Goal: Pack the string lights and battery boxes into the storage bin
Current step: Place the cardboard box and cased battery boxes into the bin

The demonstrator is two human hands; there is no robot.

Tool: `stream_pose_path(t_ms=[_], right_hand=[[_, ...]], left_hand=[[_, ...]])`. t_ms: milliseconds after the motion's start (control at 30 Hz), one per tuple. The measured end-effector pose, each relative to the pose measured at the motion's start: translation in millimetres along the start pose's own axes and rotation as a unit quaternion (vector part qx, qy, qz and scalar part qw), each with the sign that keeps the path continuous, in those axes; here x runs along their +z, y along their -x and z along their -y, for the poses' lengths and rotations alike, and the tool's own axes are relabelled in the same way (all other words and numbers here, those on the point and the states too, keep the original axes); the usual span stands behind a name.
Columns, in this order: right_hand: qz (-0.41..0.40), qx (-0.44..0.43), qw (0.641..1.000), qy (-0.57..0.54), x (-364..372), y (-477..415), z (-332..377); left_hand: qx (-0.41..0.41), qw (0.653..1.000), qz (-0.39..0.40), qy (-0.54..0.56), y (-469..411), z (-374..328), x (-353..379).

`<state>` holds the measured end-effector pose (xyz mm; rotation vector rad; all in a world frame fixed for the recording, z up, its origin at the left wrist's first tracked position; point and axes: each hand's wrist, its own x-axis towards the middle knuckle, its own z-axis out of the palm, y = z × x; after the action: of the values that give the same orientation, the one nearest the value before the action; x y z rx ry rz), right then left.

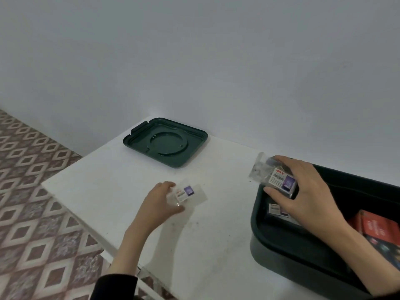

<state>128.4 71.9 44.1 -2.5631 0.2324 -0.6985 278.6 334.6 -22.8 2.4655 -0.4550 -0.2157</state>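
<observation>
Dark-green plastic storage bin stands at the right of the white desk. Its lid lies upturned near the wall, well apart from it. The main hazard concerns the lifted packet, a clear bag with a printed label. It is held above the bin's left rim rather than squarely over the cavity. Released here, it would probably catch the rim and tip outward onto the desk. Its loose clear end projects past the rim on the desk side, which adds to that tendency. The film looks slick, so a grasp taken only at the edges may slip. Both hands are loaded at once, so neither is free to steady a packet that shifts. The right hand is palm down with fingers spread. Thumb on the near edge and fingers over the far edge clasp the lifted packet, and the forearm crosses the bin from the lower right. The left hand reaches forward from a dark sleeve, thumb and curled fingers gripping one end of the desk packet. Whether that packet rests on the desk or sits just above it cannot be told. Inside the bin lie a stowed packet and red boxes, presumably the battery boxes.
</observation>
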Motion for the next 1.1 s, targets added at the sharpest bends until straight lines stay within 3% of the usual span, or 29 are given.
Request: stream_pose_path(t_ms=[133, 233, 367, 500, 600, 733, 800, 867, 900, 967, 1033, 1100], right_hand=[[0.027, 0.14, 0.983, -0.119, -10.7, -0.2, -4.2], [0.123, 0.217, 0.965, -0.086, -22.7, 7.1, -24.4], [0.361, 0.197, 0.909, 0.061, -9.5, 22.9, -38.9], [0.426, 0.151, 0.878, 0.159, 12.8, 30.1, -38.4], [0.43, 0.147, 0.877, 0.157, 15.3, 31.0, -44.6], [0.424, 0.162, 0.888, 0.072, 5.0, 30.9, -50.8], [0.355, 0.184, 0.916, 0.029, -8.8, 26.7, -54.2], [0.235, 0.246, 0.94, -0.028, -26.9, 21.0, -59.7], [0.164, 0.295, 0.937, -0.095, -36.8, 18.2, -61.5], [0.043, 0.377, 0.869, -0.317, -55.4, 14.1, -62.5], [0.045, 0.372, 0.806, -0.458, -67.8, 14.0, -59.7], [0.103, 0.325, 0.818, -0.464, -69.8, 16.8, -53.4]], left_hand=[[0.101, 0.989, -0.074, 0.079, 3.3, -58.5, -20.0], [0.187, 0.973, -0.071, 0.118, 11.2, -110.6, -24.0], [0.264, 0.953, -0.026, 0.143, 19.1, -165.2, -8.7], [0.299, 0.947, 0.022, 0.119, 20.3, -188.2, 20.0], [0.31, 0.943, 0.058, 0.106, 19.8, -191.9, 41.3], [0.315, 0.941, 0.078, 0.095, 17.4, -191.7, 59.1], [0.321, 0.941, 0.075, 0.082, 17.7, -191.8, 62.6], [0.336, 0.936, 0.072, 0.07, 18.8, -195.4, 64.3], [0.345, 0.933, 0.078, 0.065, 19.2, -198.7, 64.5], [0.358, 0.927, 0.091, 0.058, 20.3, -203.7, 65.6], [0.363, 0.923, 0.105, 0.067, 21.5, -209.7, 68.5], [0.349, 0.925, 0.109, 0.105, 22.6, -217.7, 72.7]])
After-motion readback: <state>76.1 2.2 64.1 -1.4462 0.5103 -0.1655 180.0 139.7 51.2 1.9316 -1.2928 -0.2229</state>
